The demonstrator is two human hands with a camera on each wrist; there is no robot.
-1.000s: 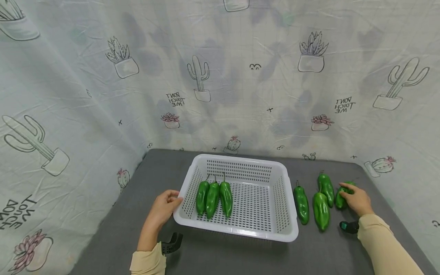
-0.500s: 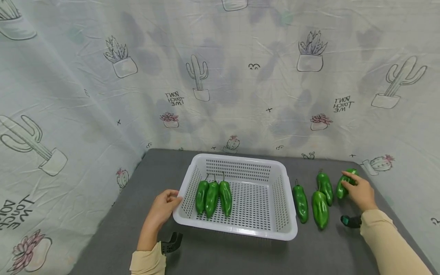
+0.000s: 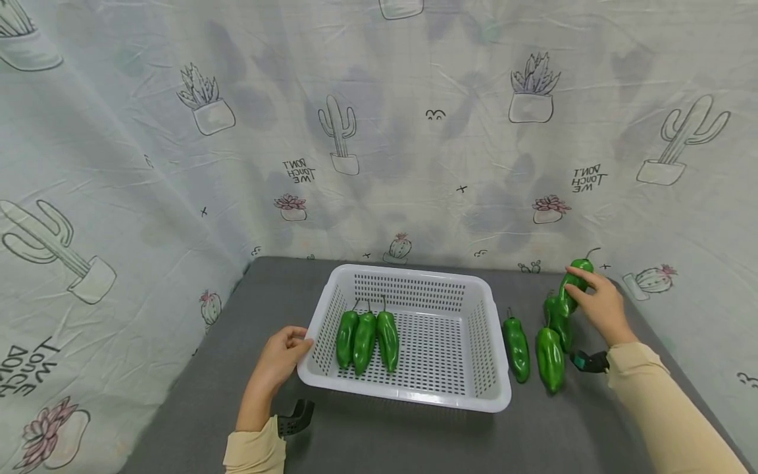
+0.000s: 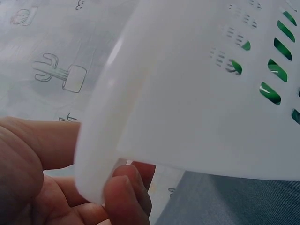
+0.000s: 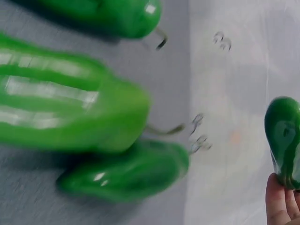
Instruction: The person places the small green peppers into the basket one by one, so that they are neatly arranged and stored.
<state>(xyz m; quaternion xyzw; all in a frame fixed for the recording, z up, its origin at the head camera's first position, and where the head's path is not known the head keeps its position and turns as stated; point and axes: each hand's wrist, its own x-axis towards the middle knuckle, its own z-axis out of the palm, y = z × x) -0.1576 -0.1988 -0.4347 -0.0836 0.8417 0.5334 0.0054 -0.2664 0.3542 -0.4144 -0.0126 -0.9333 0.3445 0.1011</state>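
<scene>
My left hand (image 3: 281,359) grips the left rim of a white perforated plastic basket (image 3: 408,397); in the left wrist view, fingers (image 4: 123,199) curl beneath the lip. Three green peppers (image 3: 365,343) lie side by side in the basket's left half, stems away from me. My right hand (image 3: 603,308) holds another green pepper (image 3: 566,303) by its side, tilted, stem up. In the head view it overlaps a darker pepper (image 3: 560,327) behind. The right wrist view has the held pepper (image 5: 284,133) at its right edge, fingertips at its lower end.
A lighter green pepper (image 3: 551,362) lies on the grey table (image 3: 403,441) in front of the darker one. Another pepper (image 3: 517,349) lies close to the basket's right side. A cactus-print curtain (image 3: 408,145) hangs behind the table and along both sides.
My right hand has lifted the rightmost pepper from the table and carried it left and away from me, over the others. My left hand and the basket have stayed put.
</scene>
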